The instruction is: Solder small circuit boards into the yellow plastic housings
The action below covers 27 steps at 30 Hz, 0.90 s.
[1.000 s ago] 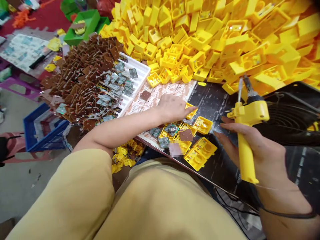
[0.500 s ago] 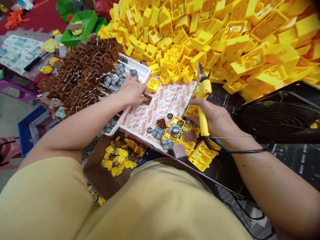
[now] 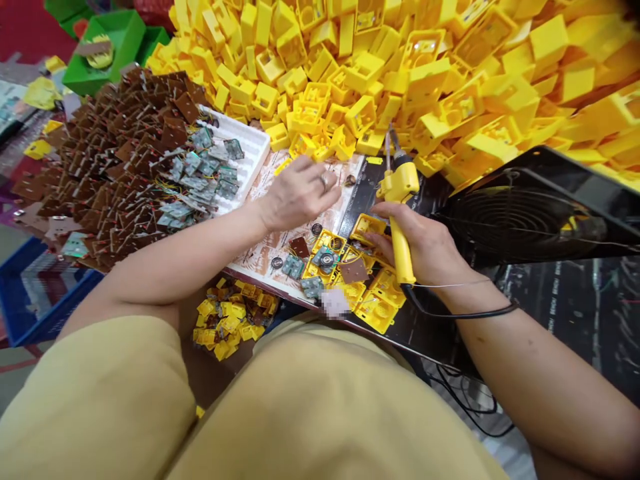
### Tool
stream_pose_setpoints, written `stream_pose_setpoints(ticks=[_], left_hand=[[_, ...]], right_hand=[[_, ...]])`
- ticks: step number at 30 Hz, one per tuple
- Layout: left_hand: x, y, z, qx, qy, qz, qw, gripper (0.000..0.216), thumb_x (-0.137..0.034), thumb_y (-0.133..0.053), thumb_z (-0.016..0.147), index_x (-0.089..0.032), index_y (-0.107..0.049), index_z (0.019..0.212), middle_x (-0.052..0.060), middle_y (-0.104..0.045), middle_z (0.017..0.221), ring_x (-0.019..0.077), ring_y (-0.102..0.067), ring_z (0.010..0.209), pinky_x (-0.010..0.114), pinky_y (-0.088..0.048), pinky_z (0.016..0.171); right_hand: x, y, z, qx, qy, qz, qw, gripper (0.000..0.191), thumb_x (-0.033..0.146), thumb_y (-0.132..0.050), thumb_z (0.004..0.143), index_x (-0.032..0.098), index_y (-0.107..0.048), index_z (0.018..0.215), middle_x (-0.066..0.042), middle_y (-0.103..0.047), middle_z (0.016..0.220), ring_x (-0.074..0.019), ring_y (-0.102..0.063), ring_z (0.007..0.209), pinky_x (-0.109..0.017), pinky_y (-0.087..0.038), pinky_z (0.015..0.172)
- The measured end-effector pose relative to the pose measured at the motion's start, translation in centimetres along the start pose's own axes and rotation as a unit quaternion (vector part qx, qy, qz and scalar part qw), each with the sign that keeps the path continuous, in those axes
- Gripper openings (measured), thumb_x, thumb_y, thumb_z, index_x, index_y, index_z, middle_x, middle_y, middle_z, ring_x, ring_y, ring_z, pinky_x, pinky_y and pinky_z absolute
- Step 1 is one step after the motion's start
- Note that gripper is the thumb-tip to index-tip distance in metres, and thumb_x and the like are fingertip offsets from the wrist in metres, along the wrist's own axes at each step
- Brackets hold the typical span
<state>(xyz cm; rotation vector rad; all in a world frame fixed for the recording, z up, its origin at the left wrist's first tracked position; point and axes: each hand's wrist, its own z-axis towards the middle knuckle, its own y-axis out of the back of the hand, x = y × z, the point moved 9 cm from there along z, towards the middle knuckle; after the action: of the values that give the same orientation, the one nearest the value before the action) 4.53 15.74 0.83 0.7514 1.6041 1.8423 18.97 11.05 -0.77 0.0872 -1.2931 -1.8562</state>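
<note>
My right hand (image 3: 425, 243) is wrapped round the handle of a yellow soldering gun (image 3: 401, 183), its metal tip pointing up and away. Its fingertips come close to a yellow plastic case (image 3: 367, 227); whether they touch it I cannot tell. Over the patterned board (image 3: 260, 250) is my left hand (image 3: 303, 193), palm down with curled fingers and a ring on one of them. What those fingers hold, if anything, is hidden. Nearer my body lie green circuit boards (image 3: 293, 267), a small round speaker (image 3: 277, 263), a brown plate (image 3: 354, 270) and open yellow cases (image 3: 383, 300).
A large heap of yellow cases (image 3: 350, 67) spreads across the back. At left, brown boards (image 3: 115, 153) pile up beside a white foam tray (image 3: 255, 143) and green circuit boards. A black fan (image 3: 510, 213) stands at right. Below the table edge, a box holds yellow parts (image 3: 233, 317).
My left hand has moved right, from beside the foam tray to over the patterned board. The brown board at its fingers no longer shows. My right hand keeps its grip; the view has shifted.
</note>
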Motion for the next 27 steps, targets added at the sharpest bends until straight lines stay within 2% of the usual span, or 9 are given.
stream_pose_setpoints(ticks=[3,6,7,9,11,15,21,24,27], left_hand=[[-0.9,-1.7,-1.3,0.016,-0.053,-0.05,0.997,0.036,-0.032,-0.042,0.104,-0.021,-0.076,0.096,0.006,-0.078,0.097,0.0193,-0.071,0.087,0.038,-0.054,0.083],[2.5,-0.5,-2.2,-0.032,0.048,-0.139,0.989,0.032,-0.034,-0.048,0.102,-0.019,-0.077,0.107,0.007,-0.08,0.102,0.0183,-0.073,0.09,0.033,-0.055,0.084],[3.8,-0.3,-2.4,-0.026,0.086,-0.158,0.983,0.031,-0.031,-0.049,0.1,-0.019,-0.077,0.108,0.007,-0.08,0.103,0.0184,-0.073,0.093,0.033,-0.055,0.087],[4.9,-0.7,-2.2,0.034,0.111,-0.177,0.977,0.029,-0.028,-0.054,0.097,-0.019,-0.077,0.111,0.008,-0.079,0.109,0.0201,-0.072,0.101,0.034,-0.053,0.093],[4.4,-1.5,-1.7,0.101,0.081,-0.18,0.975,0.032,-0.028,-0.058,0.094,-0.02,-0.075,0.12,0.009,-0.075,0.121,0.0234,-0.07,0.111,0.039,-0.051,0.101],[2.3,-3.2,-0.2,0.146,0.026,-0.206,0.967,0.043,-0.032,-0.064,0.092,-0.021,-0.067,0.134,0.011,-0.065,0.141,0.0269,-0.062,0.127,0.043,-0.045,0.111],[1.4,-5.0,1.4,0.112,0.034,-0.247,0.962,0.013,-0.026,-0.068,0.091,-0.021,-0.079,0.093,0.004,-0.079,0.11,0.0216,-0.07,0.11,0.04,-0.047,0.105],[1.6,-4.7,1.8,0.089,0.056,-0.272,0.956,0.011,-0.026,-0.07,0.088,-0.023,-0.081,0.091,0.003,-0.08,0.1,0.0211,-0.07,0.107,0.04,-0.047,0.105],[1.4,-4.5,2.1,0.099,0.092,-0.317,0.939,0.013,-0.026,-0.071,0.084,-0.022,-0.082,0.09,0.003,-0.08,0.09,0.0185,-0.073,0.094,0.036,-0.051,0.097]], right_hand=[[0.7,2.4,-0.6,-0.048,0.006,-0.015,0.999,0.026,0.032,-0.063,0.099,0.023,-0.057,0.123,-0.005,-0.075,0.11,-0.0183,-0.075,0.09,-0.024,-0.06,0.072],[1.7,4.7,-1.5,-0.079,0.019,-0.023,0.996,0.025,0.023,-0.067,0.096,0.024,-0.058,0.12,-0.003,-0.076,0.11,-0.0143,-0.075,0.093,-0.019,-0.06,0.08],[2.1,5.3,-1.8,-0.088,0.024,-0.026,0.995,0.025,0.02,-0.068,0.095,0.023,-0.059,0.118,-0.003,-0.077,0.108,-0.0136,-0.075,0.092,-0.017,-0.059,0.08],[2.7,6.4,-2.6,-0.106,0.033,-0.037,0.993,0.024,0.018,-0.07,0.093,0.023,-0.061,0.115,-0.001,-0.077,0.103,-0.0123,-0.075,0.085,-0.015,-0.058,0.074],[3.2,7.1,-3.3,-0.121,0.034,-0.051,0.991,0.022,0.016,-0.072,0.091,0.022,-0.064,0.111,0.001,-0.078,0.096,-0.0114,-0.074,0.075,-0.014,-0.057,0.066],[4.0,8.1,-4.5,-0.139,0.019,-0.074,0.987,0.02,0.012,-0.075,0.087,0.021,-0.066,0.103,0.002,-0.078,0.087,-0.0109,-0.072,0.066,-0.015,-0.057,0.063],[4.4,8.9,-6.2,-0.151,-0.005,-0.06,0.987,0.02,0.008,-0.076,0.085,0.02,-0.067,0.098,0.004,-0.076,0.079,-0.0106,-0.071,0.062,-0.014,-0.058,0.063],[4.2,8.8,-7.2,-0.131,-0.019,-0.046,0.99,0.021,0.008,-0.077,0.085,0.02,-0.068,0.099,0.005,-0.074,0.075,-0.0098,-0.069,0.058,-0.015,-0.053,0.054],[4.0,8.7,-8.0,-0.109,-0.022,-0.026,0.994,0.018,0.017,-0.079,0.085,0.022,-0.069,0.099,0.004,-0.074,0.077,-0.0107,-0.069,0.06,-0.019,-0.054,0.056]])
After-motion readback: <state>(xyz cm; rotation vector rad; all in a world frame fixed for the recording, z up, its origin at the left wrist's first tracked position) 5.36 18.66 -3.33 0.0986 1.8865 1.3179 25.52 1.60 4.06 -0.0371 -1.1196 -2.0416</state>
